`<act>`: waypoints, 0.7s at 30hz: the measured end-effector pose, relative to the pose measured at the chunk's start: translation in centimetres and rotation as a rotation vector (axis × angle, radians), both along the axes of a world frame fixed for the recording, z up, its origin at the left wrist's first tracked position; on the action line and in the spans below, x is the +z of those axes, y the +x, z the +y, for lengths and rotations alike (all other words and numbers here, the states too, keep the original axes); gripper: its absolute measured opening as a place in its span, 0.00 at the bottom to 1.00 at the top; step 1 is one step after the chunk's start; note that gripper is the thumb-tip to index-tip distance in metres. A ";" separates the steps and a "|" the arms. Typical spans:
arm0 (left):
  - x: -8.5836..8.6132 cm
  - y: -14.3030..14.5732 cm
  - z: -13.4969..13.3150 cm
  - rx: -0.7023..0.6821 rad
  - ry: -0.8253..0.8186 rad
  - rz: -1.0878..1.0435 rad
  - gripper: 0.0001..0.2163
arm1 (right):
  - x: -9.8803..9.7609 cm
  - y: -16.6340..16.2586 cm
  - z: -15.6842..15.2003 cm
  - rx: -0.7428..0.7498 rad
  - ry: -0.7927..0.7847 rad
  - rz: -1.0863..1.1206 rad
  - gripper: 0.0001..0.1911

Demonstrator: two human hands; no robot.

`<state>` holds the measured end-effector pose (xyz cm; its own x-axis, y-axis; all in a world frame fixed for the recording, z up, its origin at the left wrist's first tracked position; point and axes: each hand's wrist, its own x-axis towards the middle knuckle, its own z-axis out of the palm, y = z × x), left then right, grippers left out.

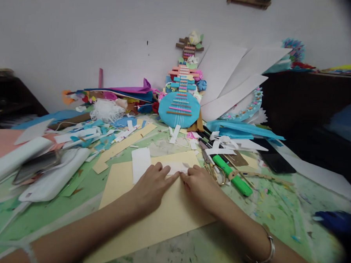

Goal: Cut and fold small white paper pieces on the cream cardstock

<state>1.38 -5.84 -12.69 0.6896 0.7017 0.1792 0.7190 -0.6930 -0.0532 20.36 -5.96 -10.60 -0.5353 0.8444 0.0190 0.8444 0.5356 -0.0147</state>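
A small white paper piece (176, 167) lies at the upper part of a cream sheet (164, 225). My left hand (150, 187) and my right hand (200, 187) press on this paper from either side, fingers curled and their tips nearly meeting at its near edge. Part of the paper is hidden beneath the fingers. To the left of my left hand rests a second white paper rectangle (141, 161). Gold-handled scissors (218, 177) and a green highlighter (232, 175) lie just beyond my right hand.
A blue paper guitar (179, 110) leans at the back wall among paper flowers. Paper scraps (101, 137) and white string (107, 111) spread at left, near a dark phone-like object (36, 166). A black phone (277, 157) lies right. Large white sheets (225, 71) stand behind.
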 end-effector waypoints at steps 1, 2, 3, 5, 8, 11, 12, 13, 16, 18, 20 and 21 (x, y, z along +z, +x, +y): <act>0.0 0.0 0.0 0.004 -0.003 0.001 0.29 | 0.1 0.0 0.0 -0.021 -0.016 -0.011 0.14; 0.1 -0.1 -0.1 0.008 -0.005 0.003 0.29 | 0.2 0.1 0.0 -0.041 -0.029 -0.020 0.14; 0.1 -0.1 -0.1 0.011 -0.006 0.005 0.27 | 0.4 0.1 0.1 -0.057 -0.038 -0.025 0.13; 0.1 -0.3 -0.2 0.013 -0.004 0.004 0.24 | 0.7 0.2 0.2 -0.081 -0.039 -0.025 0.13; 0.1 -0.5 -0.2 0.019 0.009 -0.019 0.19 | 1.0 0.3 0.2 -0.107 -0.028 -0.022 0.13; 0.4 -0.7 -0.3 0.022 0.030 -0.050 0.14 | 1.0 0.3 0.2 -0.121 -0.008 -0.032 0.14; 0.4 -0.7 -0.4 0.022 0.035 -0.053 0.12 | 1.0 0.3 0.2 -0.122 -0.003 -0.033 0.14; 0.5 -0.8 -0.4 0.022 0.038 -0.054 0.11 | 0.9 0.3 0.2 -0.124 0.000 -0.033 0.14; 0.7 -0.9 -0.5 0.024 0.026 -0.062 0.10 | 0.5 0.4 0.3 -0.115 0.006 -0.023 0.13; 0.7 -1.0 -0.4 0.020 0.010 -0.090 0.10 | 0.3 0.5 0.4 -0.114 0.014 -0.013 0.13; 0.6 -1.2 -0.3 0.006 -0.001 -0.126 0.10 | 0.2 0.4 0.3 -0.124 0.012 -0.005 0.14; 0.5 -1.2 -0.2 -0.001 -0.002 -0.143 0.10 | 0.2 0.3 0.3 -0.135 0.007 -0.004 0.15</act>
